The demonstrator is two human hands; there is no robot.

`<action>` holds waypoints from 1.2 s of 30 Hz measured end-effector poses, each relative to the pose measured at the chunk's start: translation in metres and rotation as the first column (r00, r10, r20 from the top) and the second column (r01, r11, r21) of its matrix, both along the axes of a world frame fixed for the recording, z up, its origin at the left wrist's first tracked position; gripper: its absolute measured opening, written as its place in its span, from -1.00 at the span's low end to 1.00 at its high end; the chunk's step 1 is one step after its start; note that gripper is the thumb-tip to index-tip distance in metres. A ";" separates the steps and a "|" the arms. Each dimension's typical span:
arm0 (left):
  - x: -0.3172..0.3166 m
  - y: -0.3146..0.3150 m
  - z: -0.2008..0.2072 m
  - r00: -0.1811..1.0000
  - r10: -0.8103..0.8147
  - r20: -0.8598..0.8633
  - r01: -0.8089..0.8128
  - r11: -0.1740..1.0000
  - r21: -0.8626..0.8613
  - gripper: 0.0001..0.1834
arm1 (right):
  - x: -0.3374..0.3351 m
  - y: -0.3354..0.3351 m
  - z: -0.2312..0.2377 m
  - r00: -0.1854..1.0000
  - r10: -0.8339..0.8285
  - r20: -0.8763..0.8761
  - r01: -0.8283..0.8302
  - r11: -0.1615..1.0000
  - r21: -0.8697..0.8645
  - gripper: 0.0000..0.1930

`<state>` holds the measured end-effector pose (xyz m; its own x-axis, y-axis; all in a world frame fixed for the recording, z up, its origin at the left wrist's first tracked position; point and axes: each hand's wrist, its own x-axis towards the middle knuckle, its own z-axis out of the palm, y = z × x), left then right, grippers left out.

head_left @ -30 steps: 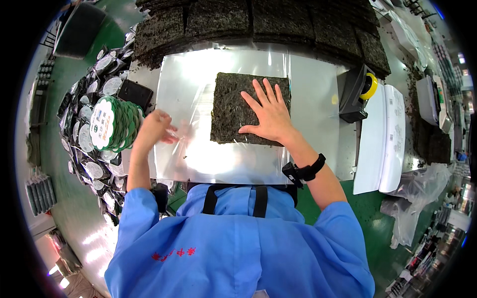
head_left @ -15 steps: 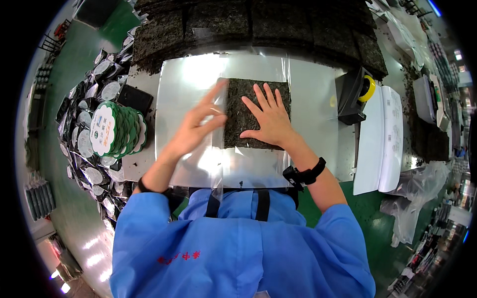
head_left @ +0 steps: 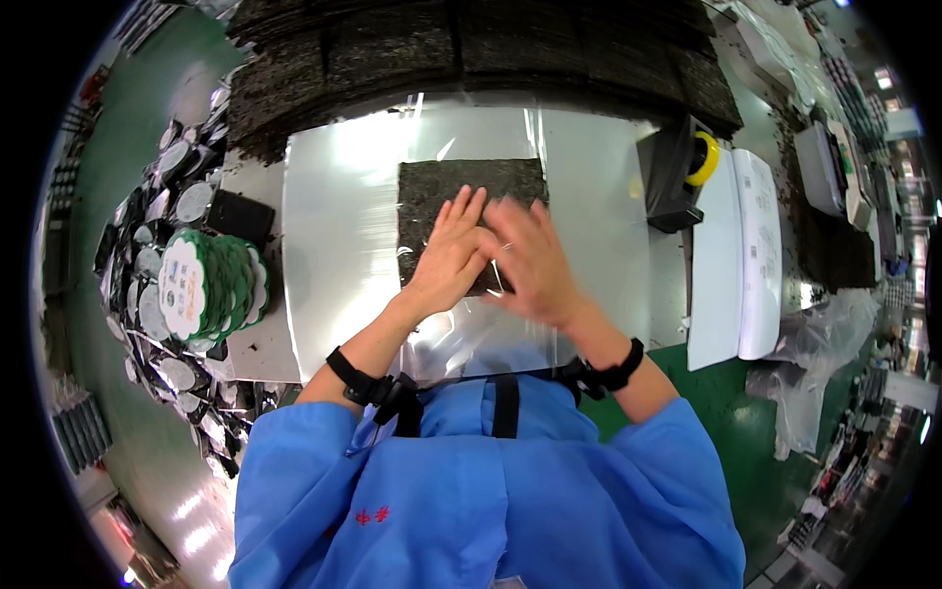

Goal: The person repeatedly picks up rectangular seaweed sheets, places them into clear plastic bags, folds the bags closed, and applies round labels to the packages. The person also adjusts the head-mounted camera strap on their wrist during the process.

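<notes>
A dark square stack of seaweed sheets [head_left: 432, 182] lies under clear plastic film [head_left: 471, 329] on a pale, shiny board [head_left: 603, 245]. My left hand [head_left: 449, 257] rests on the lower middle of the seaweed with its fingers stretched out, holding nothing. Beside it, over the seaweed's right part, my right hand [head_left: 535, 263] is smeared by motion, its fingers apart and nothing seen in them. The two hands nearly meet or overlap at the thumb side; whether they touch I cannot tell.
Large stacks of seaweed [head_left: 392, 49] line the table's far side. At right stand a black tape dispenser [head_left: 669, 177] with yellow tape and an open paper booklet [head_left: 734, 265]. Green-edged round cards [head_left: 191, 290], a black box [head_left: 240, 218] and a heap of black packets [head_left: 177, 373] are at left.
My left hand has gone from the seaweed's left edge onto its middle. My right hand has shifted toward the near right part, blurring. The film now lies flatter at the left edge.
</notes>
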<state>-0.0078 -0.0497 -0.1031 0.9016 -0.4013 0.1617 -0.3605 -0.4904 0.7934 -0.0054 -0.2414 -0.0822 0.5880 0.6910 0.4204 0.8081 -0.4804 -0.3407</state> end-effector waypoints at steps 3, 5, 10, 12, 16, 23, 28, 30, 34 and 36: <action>0.002 -0.004 0.006 0.996 -0.065 0.063 0.051 0.978 0.203 -0.76 | -0.065 -0.035 -0.018 0.999 0.046 -0.017 -0.047 0.998 -0.041 -0.66; 0.001 -0.001 0.012 0.997 -0.064 0.034 0.057 0.985 0.165 -0.69 | -0.073 -0.073 0.011 0.976 0.121 -0.182 -0.157 0.967 -0.201 -0.73; 0.001 -0.004 0.010 0.999 -0.040 0.002 0.039 0.987 0.159 -0.62 | 0.009 -0.203 0.050 0.497 -0.790 -0.360 0.851 0.524 0.024 -0.77; 0.002 -0.006 0.014 0.999 -0.049 -0.012 0.050 0.983 0.178 -0.62 | 0.044 -0.247 0.037 0.293 -0.720 -0.629 0.929 0.370 0.009 -0.63; 0.004 -0.008 0.011 0.998 -0.067 0.003 0.066 0.984 0.166 -0.62 | 0.076 -0.248 0.047 0.028 -0.360 -0.932 0.923 0.367 -0.114 -0.66; 0.000 -0.005 0.008 0.999 -0.049 0.001 0.048 0.987 0.151 -0.61 | 0.049 -0.247 -0.021 0.194 0.072 -0.978 0.976 -0.117 0.185 -0.80; 0.002 -0.004 0.010 0.999 -0.054 -0.003 0.053 0.985 0.164 -0.62 | 0.042 -0.181 -0.054 0.280 -0.038 -0.959 0.854 -0.446 0.267 -0.60; 0.003 -0.007 0.013 0.998 -0.068 -0.008 0.069 0.986 0.153 -0.64 | 0.038 -0.178 -0.079 0.400 -0.119 -0.909 0.778 -0.481 0.405 -0.81; 0.000 -0.002 0.006 0.999 -0.048 -0.007 0.049 0.988 0.144 -0.69 | 0.023 -0.116 -0.032 0.504 -0.424 -0.752 0.863 0.274 0.424 -0.90; -0.001 -0.003 0.008 0.999 -0.050 0.016 0.047 0.987 0.154 -0.69 | 0.027 -0.076 -0.001 0.544 -0.356 -0.760 0.667 0.733 0.134 -0.88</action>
